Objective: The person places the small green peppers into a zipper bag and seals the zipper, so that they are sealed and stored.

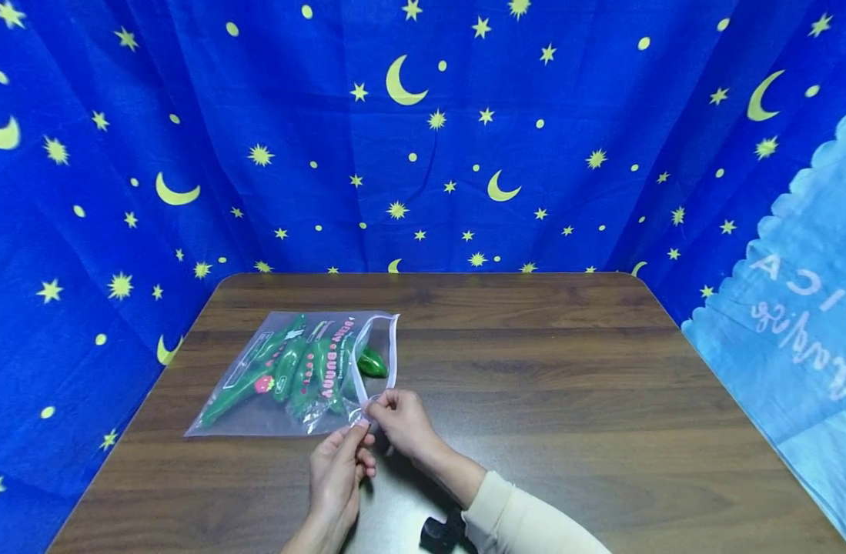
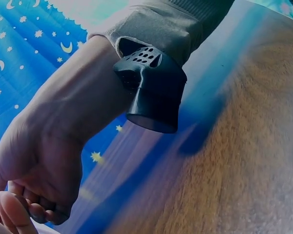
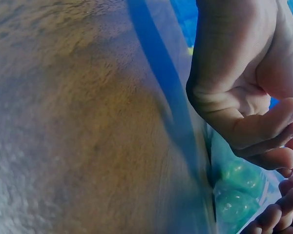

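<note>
A clear zip bag (image 1: 245, 419) with pink print lies on the wooden table, holding several long green vegetable-like pieces (image 1: 301, 365). Its white-edged mouth points right and gapes, with a shiny green piece resembling a pepper (image 1: 372, 363) just inside. At the near end of that mouth, my right hand (image 1: 409, 423) pinches the zip edge between thumb and fingers. My left hand (image 1: 336, 469) grips the same near corner from below, close beside the right. In the left wrist view, the right hand (image 2: 44, 165) stands out, while the gripped edge is mostly hidden.
The brown table (image 1: 568, 385) extends to the right of the bag and behind it. A blue curtain (image 1: 450, 154) with stars and moons hangs around the far side and left. Light blue cloth (image 1: 804, 331) hangs at right. A black camera mount (image 1: 439, 532) sits at my right wrist.
</note>
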The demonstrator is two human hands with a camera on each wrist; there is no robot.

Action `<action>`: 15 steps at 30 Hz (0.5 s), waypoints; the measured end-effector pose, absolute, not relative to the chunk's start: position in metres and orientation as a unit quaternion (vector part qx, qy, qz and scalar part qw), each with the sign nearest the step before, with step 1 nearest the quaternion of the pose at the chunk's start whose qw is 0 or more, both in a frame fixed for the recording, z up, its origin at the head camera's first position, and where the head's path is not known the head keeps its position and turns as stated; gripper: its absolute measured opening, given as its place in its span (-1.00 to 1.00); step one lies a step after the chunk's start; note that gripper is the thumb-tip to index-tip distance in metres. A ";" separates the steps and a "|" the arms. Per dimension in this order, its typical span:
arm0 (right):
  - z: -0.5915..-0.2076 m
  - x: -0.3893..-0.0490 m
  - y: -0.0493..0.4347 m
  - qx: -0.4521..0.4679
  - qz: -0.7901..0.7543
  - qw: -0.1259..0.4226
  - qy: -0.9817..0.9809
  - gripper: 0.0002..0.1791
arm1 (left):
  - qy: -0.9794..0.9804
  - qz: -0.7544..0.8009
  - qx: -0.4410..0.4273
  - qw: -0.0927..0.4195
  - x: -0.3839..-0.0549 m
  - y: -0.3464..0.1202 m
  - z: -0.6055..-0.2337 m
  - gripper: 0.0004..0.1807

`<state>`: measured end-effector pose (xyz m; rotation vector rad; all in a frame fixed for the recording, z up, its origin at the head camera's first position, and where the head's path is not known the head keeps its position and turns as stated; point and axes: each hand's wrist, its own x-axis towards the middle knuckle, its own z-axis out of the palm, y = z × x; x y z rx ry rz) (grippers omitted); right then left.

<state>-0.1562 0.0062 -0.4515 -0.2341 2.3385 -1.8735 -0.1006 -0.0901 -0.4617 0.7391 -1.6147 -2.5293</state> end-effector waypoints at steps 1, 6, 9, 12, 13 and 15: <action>-0.451 -0.156 0.006 -0.077 -0.624 0.067 0.775 -0.77 | -0.523 -0.817 0.241 0.027 -0.101 -0.089 -0.462 -0.81; -0.451 -0.154 0.002 -0.062 -0.629 0.056 0.773 -0.78 | -0.517 -0.817 0.251 0.045 -0.103 -0.086 -0.459 -0.78; -0.451 -0.153 -0.002 -0.042 -0.630 0.054 0.774 -0.81 | -0.508 -0.820 0.258 0.057 -0.104 -0.084 -0.459 -0.76; -0.452 -0.154 -0.004 -0.030 -0.630 0.051 0.775 -0.83 | -0.505 -0.820 0.264 0.064 -0.104 -0.083 -0.459 -0.74; -0.452 -0.154 -0.005 -0.029 -0.633 0.050 0.772 -0.83 | -0.504 -0.819 0.264 0.065 -0.104 -0.083 -0.459 -0.74; -0.452 -0.155 -0.006 -0.031 -0.637 0.044 0.769 -0.83 | -0.507 -0.818 0.264 0.065 -0.103 -0.083 -0.459 -0.74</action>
